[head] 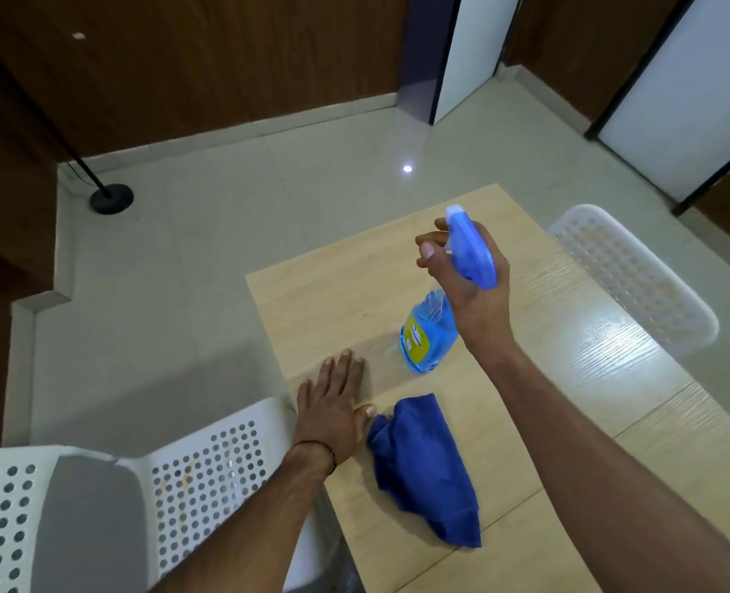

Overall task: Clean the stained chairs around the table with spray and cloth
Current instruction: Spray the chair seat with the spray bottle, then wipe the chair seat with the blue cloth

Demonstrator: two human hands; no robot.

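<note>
A blue spray bottle (pixel 429 331) with a yellow label stands on the light wooden table (pixel 333 301). My right hand (pixel 466 280) is at its blue trigger head, fingers curling round the neck. My left hand (pixel 333 404) rests flat on the table near its left edge, fingers straight. A crumpled blue cloth (pixel 427 468) lies on the table just right of my left thumb. A white perforated chair (pixel 209 464) with yellowish marks on its back stands at the table's left side, below my left arm. Another white perforated chair (pixel 628 276) stands at the far right side.
Pale tiled floor (pixel 226 229) spreads beyond the table. A black lamp stand with a round base (pixel 111 199) stands at the far left by the brown wooden wall. White door panels (pixel 675 100) with dark frames are at the back right.
</note>
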